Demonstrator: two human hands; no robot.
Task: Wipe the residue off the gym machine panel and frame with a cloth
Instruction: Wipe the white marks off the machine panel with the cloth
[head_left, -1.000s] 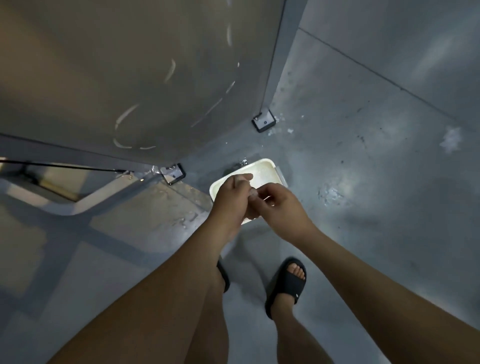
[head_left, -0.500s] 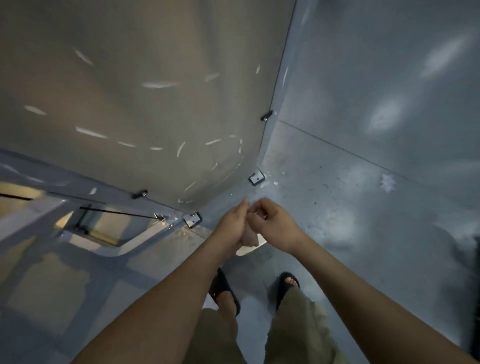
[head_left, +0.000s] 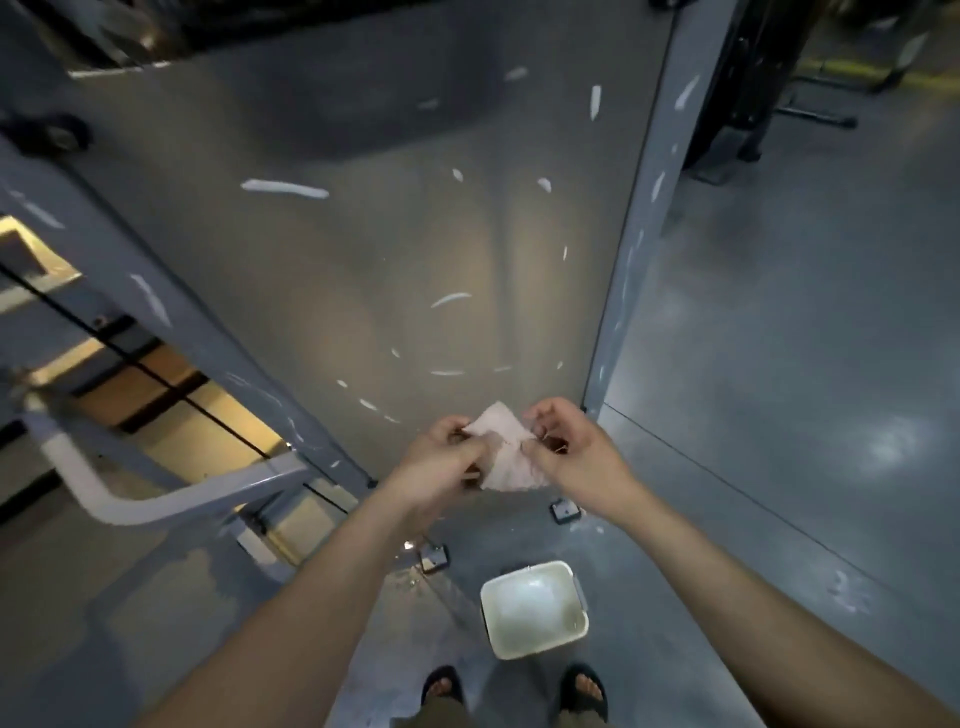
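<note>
A second ago we had both hands bunched together low over the basin (head_left: 535, 623), the cloth balled between them. Now we have straightened up to face the panel (head_left: 363, 260), and the cloth (head_left: 506, 447) is pulled open in front of the panel's lower edge. The left hand (head_left: 441, 457) pinches its left side between thumb and curled fingers, and the right hand (head_left: 566, 452) pinches the right side the same way. We judge that the cloth is prepared and about to go to the surface; no wiping stroke has begun.

Plenty is left to do. White residue streaks (head_left: 284, 188) are scattered across the panel, from just above our hands to near its top. More streaks mark the frame post (head_left: 644, 234) along the panel's right edge and the slanted frame beam (head_left: 156, 291) on its left.

The basin sits on the floor (head_left: 779, 415) below the panel, just ahead of our sandalled feet (head_left: 441, 686). A bolted foot plate (head_left: 563, 512) lies at the panel's base. Left of the panel, a black cable (head_left: 156, 374) and a pale curved bar (head_left: 104, 493) run close behind the slanted beam, so we judge wiping there will be cramped. The streaks near the panel's top sit far from our hands and will need a long reach.
</note>
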